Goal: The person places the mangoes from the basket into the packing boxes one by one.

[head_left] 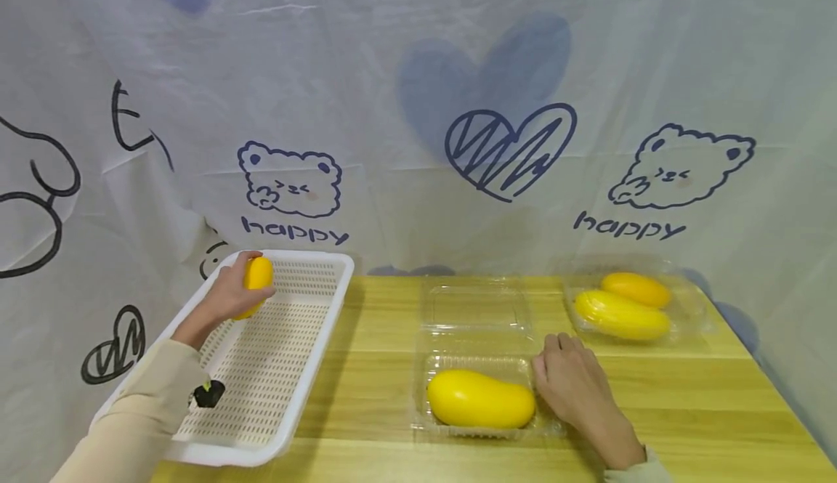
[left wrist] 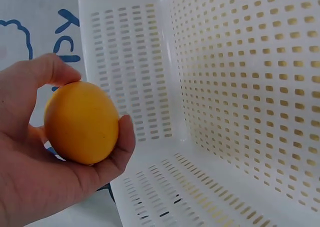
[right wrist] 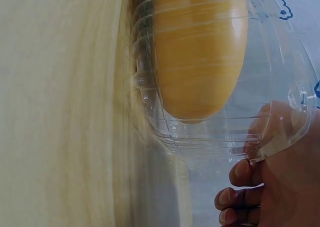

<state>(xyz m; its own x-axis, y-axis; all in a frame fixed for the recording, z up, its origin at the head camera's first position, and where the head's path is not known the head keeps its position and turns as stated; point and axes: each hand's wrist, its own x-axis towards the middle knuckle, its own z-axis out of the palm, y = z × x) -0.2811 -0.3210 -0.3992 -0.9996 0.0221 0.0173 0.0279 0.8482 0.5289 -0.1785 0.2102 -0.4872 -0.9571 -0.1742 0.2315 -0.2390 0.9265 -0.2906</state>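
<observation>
My left hand (head_left: 235, 290) grips a yellow mango (head_left: 260, 272) above the far left part of a white perforated basket (head_left: 348, 272). In the left wrist view, fingers and thumb curl round the mango (left wrist: 82, 122), its rounded end showing. A clear plastic clamshell box (head_left: 474, 309) stands in the middle of the table with its lid laid back. One large yellow mango (head_left: 480, 399) lies in its base. At that box's right side, my right hand (head_left: 575, 381) holds the rim. The right wrist view shows curled fingers (right wrist: 242, 172) at the clear edge; part of the hand shows through plastic.
At the back right, another clear plastic box (head_left: 686, 316) holds two yellow mangoes (head_left: 621, 314). A small black object (head_left: 209, 394) shows beside the left sleeve, over the basket. A patterned white cloth (head_left: 392, 105) hangs behind the wooden table (head_left: 726, 396).
</observation>
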